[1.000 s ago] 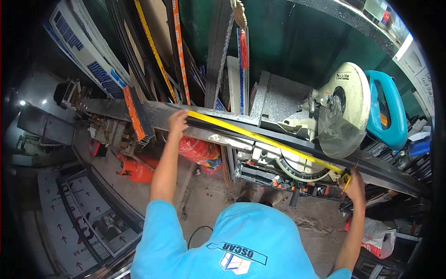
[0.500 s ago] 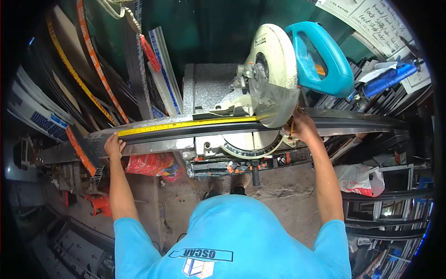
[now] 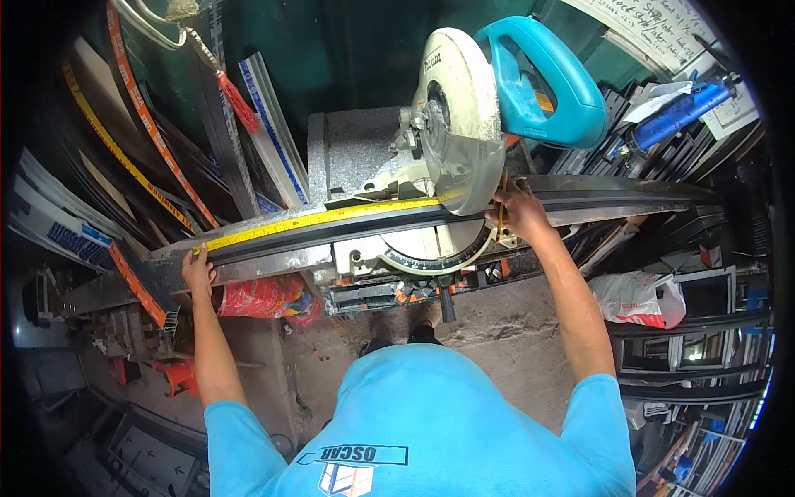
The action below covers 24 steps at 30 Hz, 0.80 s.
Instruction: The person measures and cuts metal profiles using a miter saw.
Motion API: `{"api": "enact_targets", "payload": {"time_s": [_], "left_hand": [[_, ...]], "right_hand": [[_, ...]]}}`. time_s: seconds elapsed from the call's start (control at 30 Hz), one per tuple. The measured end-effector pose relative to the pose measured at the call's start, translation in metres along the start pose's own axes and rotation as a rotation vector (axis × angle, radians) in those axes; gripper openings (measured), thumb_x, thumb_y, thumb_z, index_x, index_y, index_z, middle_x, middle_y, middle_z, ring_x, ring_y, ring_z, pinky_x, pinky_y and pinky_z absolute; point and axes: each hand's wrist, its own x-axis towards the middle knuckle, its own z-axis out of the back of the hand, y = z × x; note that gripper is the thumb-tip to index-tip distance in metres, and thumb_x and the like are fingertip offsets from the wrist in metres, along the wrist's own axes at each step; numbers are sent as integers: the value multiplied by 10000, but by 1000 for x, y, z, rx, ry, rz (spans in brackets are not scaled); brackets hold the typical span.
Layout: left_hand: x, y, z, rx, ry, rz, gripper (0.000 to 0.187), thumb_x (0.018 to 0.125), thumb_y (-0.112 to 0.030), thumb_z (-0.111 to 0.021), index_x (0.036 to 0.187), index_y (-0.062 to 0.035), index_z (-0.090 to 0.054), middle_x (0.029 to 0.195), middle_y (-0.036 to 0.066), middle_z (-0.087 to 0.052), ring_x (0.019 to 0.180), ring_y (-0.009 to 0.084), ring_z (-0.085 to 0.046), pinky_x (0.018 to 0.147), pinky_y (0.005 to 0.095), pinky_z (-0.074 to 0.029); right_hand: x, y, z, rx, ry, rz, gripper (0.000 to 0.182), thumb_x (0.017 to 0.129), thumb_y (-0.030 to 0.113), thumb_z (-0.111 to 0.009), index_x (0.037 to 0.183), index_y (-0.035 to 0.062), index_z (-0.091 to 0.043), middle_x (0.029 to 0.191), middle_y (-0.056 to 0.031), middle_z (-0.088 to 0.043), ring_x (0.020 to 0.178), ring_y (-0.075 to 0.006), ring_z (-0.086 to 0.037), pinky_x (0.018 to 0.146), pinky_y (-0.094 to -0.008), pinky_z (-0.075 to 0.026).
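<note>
A yellow tape measure [image 3: 315, 219] is stretched along a long dark metal profile [image 3: 298, 237] lying across the miter saw [image 3: 455, 108]. At the tape's left end my left hand [image 3: 199, 272] is closed, its thumb and fingers pinching the tape against the profile's end. My right hand [image 3: 523, 214] is just right of the saw's clear blade guard [image 3: 470, 174], closed around a thin yellowish-brown stick that looks like a pencil [image 3: 501, 211]. Behind the guard, the tape's right end is hidden. The saw head is raised, its teal handle [image 3: 580, 108] at the upper right.
Several long profiles [image 3: 277, 132] lean against the back wall at left. An orange-labelled profile piece [image 3: 137, 282] juts beside my left hand. A red bag [image 3: 261, 298] sits below the bench, and a white plastic bag [image 3: 633, 298] is at right. A blue tool [image 3: 687, 114] lies at the upper right.
The view has shifted slightly, so the bench and saw sit further left and up. My right hand has turned, showing the pencil more upright beside the guard. My left hand stays at the tape's end.
</note>
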Motion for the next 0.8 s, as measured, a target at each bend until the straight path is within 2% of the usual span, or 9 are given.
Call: {"api": "enact_targets", "payload": {"time_s": [0.03, 0.2, 0.27, 0.37, 0.53, 0.57, 0.63, 0.73, 0.8], "left_hand": [[1, 0, -1, 5, -10, 3, 748, 890, -419, -805, 1479, -78, -496, 1129, 93, -676, 842, 146, -626, 591, 269, -520], [4, 0, -2, 20, -18, -1, 744, 890, -404, -809, 1479, -74, -498, 1109, 116, -683, 825, 148, -628, 560, 255, -506], [1, -2, -4, 53, -64, 3, 681, 905, -415, -790, 1449, -91, -539, 1026, 54, -678, 744, 107, -612, 529, 233, -488], [4, 0, -3, 24, -40, -10, 736, 889, -392, -812, 1476, -75, -501, 1035, 99, -689, 735, 128, -624, 504, 242, -486], [3, 0, -5, 8, -50, 11, 725, 893, -386, -810, 1474, -81, -502, 983, 80, -678, 701, 116, -614, 479, 232, -470], [3, 0, -5, 10, -58, 15, 721, 894, -384, -808, 1473, -83, -502, 962, 73, -670, 697, 113, -610, 475, 229, -467], [4, 1, -4, -7, -41, 17, 720, 895, -386, -807, 1474, -85, -501, 952, 68, -664, 693, 111, -606, 478, 231, -467], [5, 3, -3, -15, -27, 13, 720, 897, -392, -803, 1475, -87, -500, 933, 58, -650, 686, 107, -600, 484, 237, -469], [3, 1, -4, -6, -30, 8, 720, 898, -394, -802, 1476, -87, -499, 925, 53, -643, 682, 106, -597, 489, 239, -470]], "right_hand": [[1, 0, 0, -9, 9, 16, 531, 845, 356, -791, 1350, 255, -660, 1371, -141, -606, 1279, -496, -512, 1055, -526, -477], [4, 6, 2, -10, 26, -19, 524, 841, 347, -795, 1342, 254, -670, 1385, -144, -596, 1298, -491, -502, 1069, -531, -466], [4, 10, 5, 2, 19, -21, 527, 838, 340, -799, 1342, 253, -670, 1388, -146, -594, 1298, -488, -502, 1067, -534, -466], [1, 15, 8, -20, 46, -64, 524, 834, 328, -803, 1335, 245, -673, 1395, -139, -593, 1316, -503, -487, 1066, -542, -465], [-7, 14, 0, 36, -40, -58, 511, 829, 333, -804, 1316, 238, -679, 1400, -139, -588, 1322, -537, -467, 1077, -567, -459], [-8, 15, -1, 36, -39, -57, 511, 829, 333, -804, 1316, 238, -679, 1400, -139, -588, 1322, -537, -467, 1077, -567, -459], [-10, 16, -2, 31, -88, -62, 450, 811, 314, -813, 1231, 193, -704, 1402, -95, -578, 1333, -439, -457, 1084, -522, -451], [-11, 18, -1, 32, -89, -49, 511, 816, 322, -803, 1302, 226, -680, 1394, -144, -587, 1315, -507, -482, 1125, -559, -422], [-12, 16, -1, 43, -101, -25, 508, 815, 320, -801, 1298, 219, -682, 1393, -148, -587, 1317, -495, -486, 1135, -558, -410]]}}
